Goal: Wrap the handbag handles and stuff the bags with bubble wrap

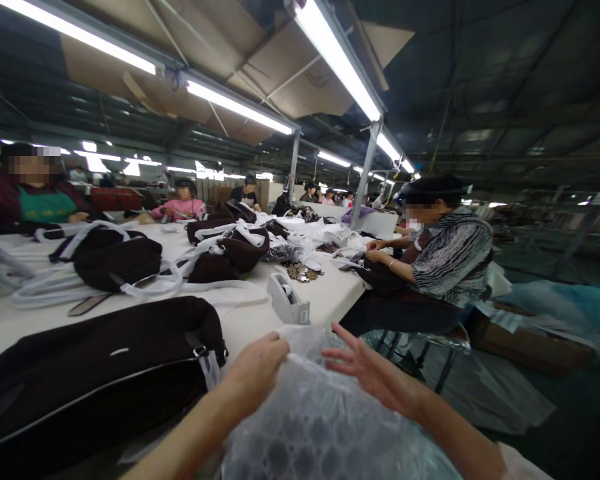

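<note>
My left hand (261, 368) is closed, its fingers pinching the upper edge of a translucent plastic bag (325, 417). Rows of large round shapes show in the lower part of the bag; whether they are bubbles in the plastic or things inside, I cannot tell. Fingers spread, my right hand (367, 370) is at the bag's upper right edge and holds nothing I can see. A large black bag (105, 360) with a pale piping line and a metal strap fitting lies on the table to the left. A grey tape dispenser (287, 300) stands just beyond my hands.
Black bags (117, 260) with white-wrapped straps cover the white table (245, 320). Metal pieces (303, 271) are piled beyond the dispenser. A co-worker in a patterned shirt (453, 260) sits at the right, handling dark material. Cardboard boxes (525, 343) stand behind, and other people work farther off.
</note>
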Demonstrator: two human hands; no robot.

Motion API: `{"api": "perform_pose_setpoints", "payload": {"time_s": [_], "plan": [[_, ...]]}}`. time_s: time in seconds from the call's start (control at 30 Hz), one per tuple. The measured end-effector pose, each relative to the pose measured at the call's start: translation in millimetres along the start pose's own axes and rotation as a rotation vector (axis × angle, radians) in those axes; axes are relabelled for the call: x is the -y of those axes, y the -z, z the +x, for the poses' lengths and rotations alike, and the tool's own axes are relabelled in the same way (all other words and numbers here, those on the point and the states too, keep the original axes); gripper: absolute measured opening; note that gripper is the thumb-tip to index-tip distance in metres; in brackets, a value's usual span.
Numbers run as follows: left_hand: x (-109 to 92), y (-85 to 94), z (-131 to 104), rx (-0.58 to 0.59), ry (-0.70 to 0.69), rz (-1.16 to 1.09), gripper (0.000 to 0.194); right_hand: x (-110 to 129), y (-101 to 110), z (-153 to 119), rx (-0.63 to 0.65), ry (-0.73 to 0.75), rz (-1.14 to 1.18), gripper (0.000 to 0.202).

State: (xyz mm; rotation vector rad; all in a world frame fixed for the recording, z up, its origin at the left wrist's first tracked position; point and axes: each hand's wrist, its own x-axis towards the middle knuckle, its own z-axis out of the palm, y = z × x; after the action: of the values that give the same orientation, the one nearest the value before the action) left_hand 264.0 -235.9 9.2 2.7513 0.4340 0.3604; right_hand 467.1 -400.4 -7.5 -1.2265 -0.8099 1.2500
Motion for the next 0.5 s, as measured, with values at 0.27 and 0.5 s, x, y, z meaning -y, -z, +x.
{"api": "perform_pose_setpoints", "payload": {"time_s": [0.27,0.5], "plan": [[46.3,15.5,19.2,-0.193,0.093,-0.117,0.031,5.0,5.9,-40.2,0.113,-0.386,-0.575,0.018],[-11.2,83.5,-39.9,-0.231,-0.118,-0.098,0.051,39.1,-9.0,20.9,-0.141,-0.002,-0.055,0.022]]}}
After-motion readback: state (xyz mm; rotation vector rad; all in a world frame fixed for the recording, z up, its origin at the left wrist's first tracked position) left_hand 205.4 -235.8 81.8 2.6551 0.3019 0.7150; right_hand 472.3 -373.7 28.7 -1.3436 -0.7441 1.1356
